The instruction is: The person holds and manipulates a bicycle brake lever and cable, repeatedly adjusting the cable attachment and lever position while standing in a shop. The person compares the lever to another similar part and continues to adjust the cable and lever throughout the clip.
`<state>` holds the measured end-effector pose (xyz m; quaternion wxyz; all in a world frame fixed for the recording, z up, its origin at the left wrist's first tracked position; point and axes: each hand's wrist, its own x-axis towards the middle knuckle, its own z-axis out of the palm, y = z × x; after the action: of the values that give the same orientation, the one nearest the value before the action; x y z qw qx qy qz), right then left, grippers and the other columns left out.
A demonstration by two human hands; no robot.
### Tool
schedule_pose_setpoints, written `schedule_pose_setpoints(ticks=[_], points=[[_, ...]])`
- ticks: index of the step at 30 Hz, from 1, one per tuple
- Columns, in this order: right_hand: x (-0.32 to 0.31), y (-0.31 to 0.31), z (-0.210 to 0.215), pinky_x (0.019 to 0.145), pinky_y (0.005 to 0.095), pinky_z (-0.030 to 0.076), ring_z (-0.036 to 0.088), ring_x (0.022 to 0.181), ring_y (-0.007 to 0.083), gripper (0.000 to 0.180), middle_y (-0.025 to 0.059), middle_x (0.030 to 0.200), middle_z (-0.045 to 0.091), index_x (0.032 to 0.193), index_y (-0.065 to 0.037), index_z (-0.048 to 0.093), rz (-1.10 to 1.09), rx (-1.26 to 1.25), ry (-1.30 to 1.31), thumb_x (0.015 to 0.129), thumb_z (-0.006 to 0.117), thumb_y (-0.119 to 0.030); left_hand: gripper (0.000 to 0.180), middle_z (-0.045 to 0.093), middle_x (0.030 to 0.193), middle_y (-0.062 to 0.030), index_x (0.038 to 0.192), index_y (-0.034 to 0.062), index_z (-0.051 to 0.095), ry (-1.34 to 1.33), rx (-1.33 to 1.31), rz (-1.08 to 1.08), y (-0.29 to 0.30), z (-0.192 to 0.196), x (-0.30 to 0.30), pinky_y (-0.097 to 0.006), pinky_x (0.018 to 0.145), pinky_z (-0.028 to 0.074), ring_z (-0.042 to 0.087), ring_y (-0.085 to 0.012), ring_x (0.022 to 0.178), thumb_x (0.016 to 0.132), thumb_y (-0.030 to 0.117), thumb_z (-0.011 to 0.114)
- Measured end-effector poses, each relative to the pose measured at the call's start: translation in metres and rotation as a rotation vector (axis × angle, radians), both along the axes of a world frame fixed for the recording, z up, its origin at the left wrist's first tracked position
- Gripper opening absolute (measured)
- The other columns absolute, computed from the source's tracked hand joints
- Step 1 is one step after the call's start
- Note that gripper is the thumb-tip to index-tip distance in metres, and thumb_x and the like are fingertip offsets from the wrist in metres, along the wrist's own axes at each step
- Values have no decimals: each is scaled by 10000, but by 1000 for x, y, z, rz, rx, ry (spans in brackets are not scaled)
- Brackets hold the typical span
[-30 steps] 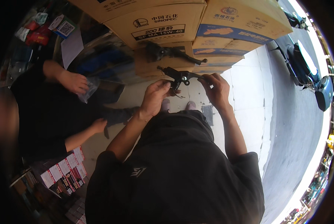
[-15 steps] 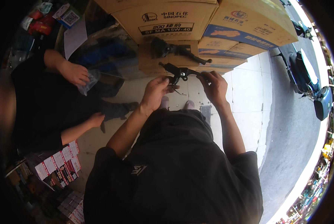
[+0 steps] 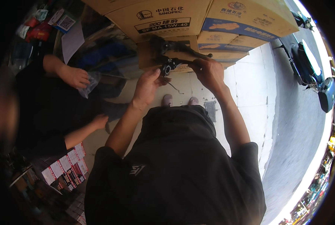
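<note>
Head view is showing a black lever assembly (image 3: pixel 168 68) between the hands: the left hand (image 3: pixel 146 88) is pinching its clamp end, the right hand (image 3: pixel 209 73) is gripping its lever. A thin wire (image 3: pixel 175 88) is dangling beside the left fingers. Judging by looks, the person is handling something stiff and fairly light; the bulky clamp end is offering the surest hold, the wire likely bending easily.
</note>
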<state>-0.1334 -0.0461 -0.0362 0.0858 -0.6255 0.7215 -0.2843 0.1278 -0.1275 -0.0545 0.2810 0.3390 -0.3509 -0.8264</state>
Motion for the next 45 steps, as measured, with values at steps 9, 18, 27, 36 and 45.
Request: schedule_pose_setpoints(ticks=[9,18,27,36,45], points=[[7,-18,14,745,482,564,730,872,366,224,116,950,752,983,-147,818,-13,138,55,962,741,-356,185,737,1221,-193,1210,93,617,-28,-1,-26,-18,3,12,-428,957,564,741,-347,1086,1126,244,553],[8,-20,14,718,488,565,732,816,378,230,137,886,755,946,-136,815,-7,110,42,962,743,-354,175,736,1225,-183,1198,96,628,-70,-20,-30,-20,8,13,-421,955,559,739,-339,1085,1126,237,555],[6,-18,7,694,492,561,728,790,386,210,140,829,750,954,-147,813,-5,69,22,959,748,-347,127,740,1213,-167,1137,107,629,-104,-12,-12,-19,13,9,-415,940,554,739,-328,1079,1127,202,545],[5,-17,6,717,481,561,730,836,376,212,129,918,760,969,-135,812,5,71,-1,959,750,-337,145,733,1182,-137,1148,97,624,-125,-8,7,-15,15,7,-391,919,557,746,-310,1057,1128,220,549],[6,-14,8,729,468,568,732,847,376,223,135,925,759,982,-125,819,-2,61,-24,951,757,-338,257,730,1159,-99,1234,42,653,-122,-30,6,-12,16,5,-364,879,569,755,-270,1011,1121,258,574]])
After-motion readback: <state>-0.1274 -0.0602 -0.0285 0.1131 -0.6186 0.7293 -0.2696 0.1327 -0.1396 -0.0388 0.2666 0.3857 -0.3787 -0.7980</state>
